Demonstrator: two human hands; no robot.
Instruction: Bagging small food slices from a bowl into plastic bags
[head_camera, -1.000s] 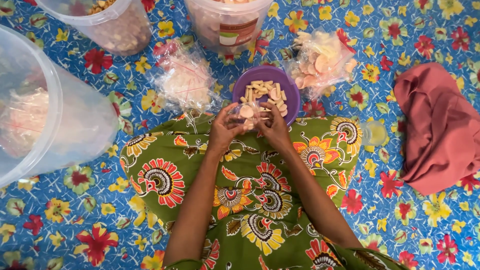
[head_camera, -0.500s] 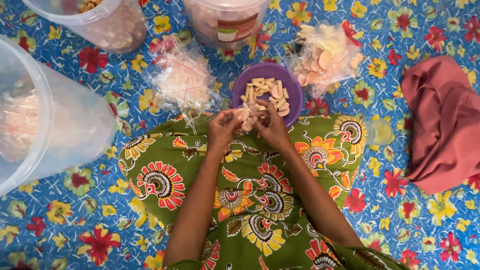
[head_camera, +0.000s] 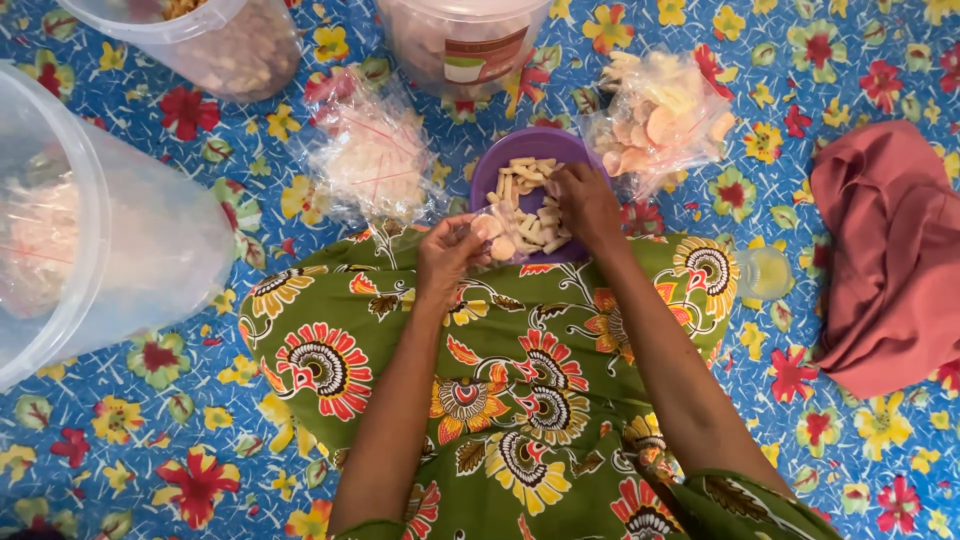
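**Hands part over the purple bowl**

Now the two hands, which met at the bowl's near rim half a second ago, are apart. The right hand (head_camera: 583, 203) has gone forward into the purple bowl (head_camera: 492, 172), fingers curled down and pinching among the pale cracker sticks (head_camera: 528, 185); what it grips I cannot tell. The left hand (head_camera: 447, 255) stays at the near rim, pinching the mouth of a small clear bag (head_camera: 497, 238) with a few round pale pieces inside. The bag lies across the rim, its long axis running left to right, its mouth toward the left hand.

The sticks lie jumbled, many pointing away from the person. Left of the bowl sits a clear bag of whitish crackers (head_camera: 372, 160); right of it, a bag of orange and cream chips (head_camera: 658, 118). Beyond stands a clear tub (head_camera: 462, 45) with a brown label. A pink cloth (head_camera: 890, 250) lies far right on the flowered floor mat (head_camera: 150, 440).
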